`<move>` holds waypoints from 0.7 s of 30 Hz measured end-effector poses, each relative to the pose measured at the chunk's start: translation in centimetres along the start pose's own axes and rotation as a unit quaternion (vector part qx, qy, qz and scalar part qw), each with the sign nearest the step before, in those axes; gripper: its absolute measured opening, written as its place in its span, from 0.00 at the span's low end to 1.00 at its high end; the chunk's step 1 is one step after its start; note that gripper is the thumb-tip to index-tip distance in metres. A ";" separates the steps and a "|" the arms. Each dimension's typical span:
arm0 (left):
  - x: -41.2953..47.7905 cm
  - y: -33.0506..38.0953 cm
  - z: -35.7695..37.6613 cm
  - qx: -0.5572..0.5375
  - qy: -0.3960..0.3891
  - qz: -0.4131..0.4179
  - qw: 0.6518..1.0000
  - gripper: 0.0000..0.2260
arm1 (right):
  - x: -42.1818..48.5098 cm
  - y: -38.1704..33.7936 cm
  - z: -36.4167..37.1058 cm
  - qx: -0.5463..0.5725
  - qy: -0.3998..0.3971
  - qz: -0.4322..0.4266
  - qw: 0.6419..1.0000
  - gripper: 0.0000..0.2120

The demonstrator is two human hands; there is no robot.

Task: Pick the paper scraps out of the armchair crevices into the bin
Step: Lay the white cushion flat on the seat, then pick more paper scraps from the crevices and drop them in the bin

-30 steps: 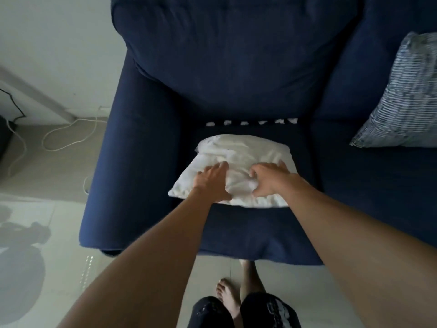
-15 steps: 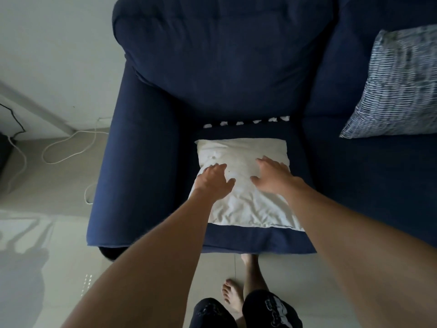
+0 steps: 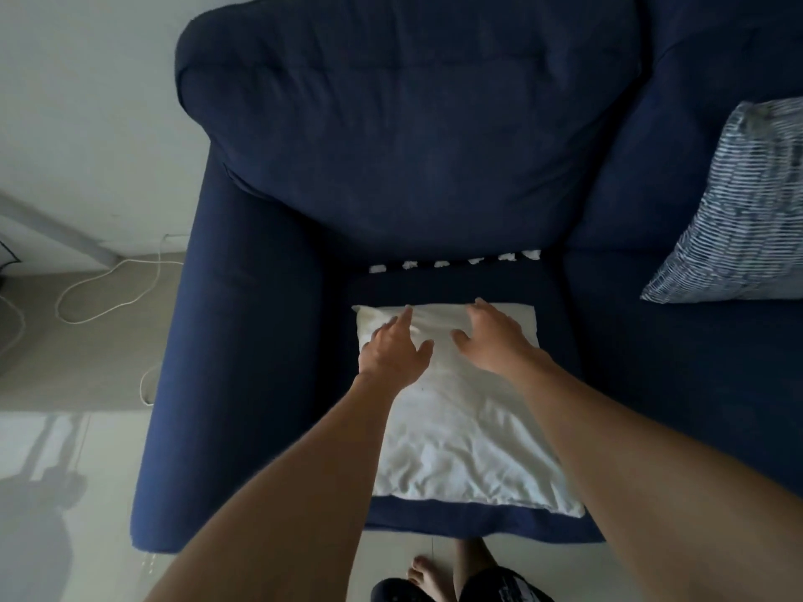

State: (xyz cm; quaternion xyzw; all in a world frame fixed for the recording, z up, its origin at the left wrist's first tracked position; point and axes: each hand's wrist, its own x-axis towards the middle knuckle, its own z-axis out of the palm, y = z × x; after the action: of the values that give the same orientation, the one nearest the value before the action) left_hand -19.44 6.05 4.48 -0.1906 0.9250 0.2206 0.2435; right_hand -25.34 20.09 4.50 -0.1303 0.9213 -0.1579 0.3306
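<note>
Several white paper scraps (image 3: 456,262) sit in a row in the crevice between the seat and the backrest of the navy armchair (image 3: 404,136). A white pillow (image 3: 465,432) lies flat on the seat in front of them. My left hand (image 3: 393,351) hovers over the pillow's far left part, fingers spread, holding nothing. My right hand (image 3: 493,336) is beside it over the far right part, also with fingers apart and empty. Both hands are short of the scraps. No bin is in view.
A blue-and-white patterned cushion (image 3: 738,210) leans on the adjoining sofa seat at the right. The thick left armrest (image 3: 243,341) borders the seat. White cables (image 3: 108,288) lie on the floor at the left. My bare feet (image 3: 439,571) stand before the chair.
Both hands let go of the bunched pillow, which now lies flat on the seat. The hands opened and moved forward toward the back crevice.
</note>
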 end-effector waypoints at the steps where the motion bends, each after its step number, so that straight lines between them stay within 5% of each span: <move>1: 0.9 0.0 -0.1 -0.006 -0.002 -0.005 1.000 0.32 | 1.0 -0.2 -0.2 0.003 -0.001 -0.002 1.000 0.28; 21: 17.4 -6.8 1.3 -0.051 -0.069 -0.046 0.995 0.27 | 18.2 -4.7 4.8 0.064 -0.031 0.037 0.997 0.28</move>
State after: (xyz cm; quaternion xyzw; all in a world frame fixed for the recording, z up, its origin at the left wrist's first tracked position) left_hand -29.96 -3.24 -7.97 -0.2292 0.8840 0.2687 0.3064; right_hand -35.20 8.58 -7.56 -0.0795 0.9028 -0.1997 0.3724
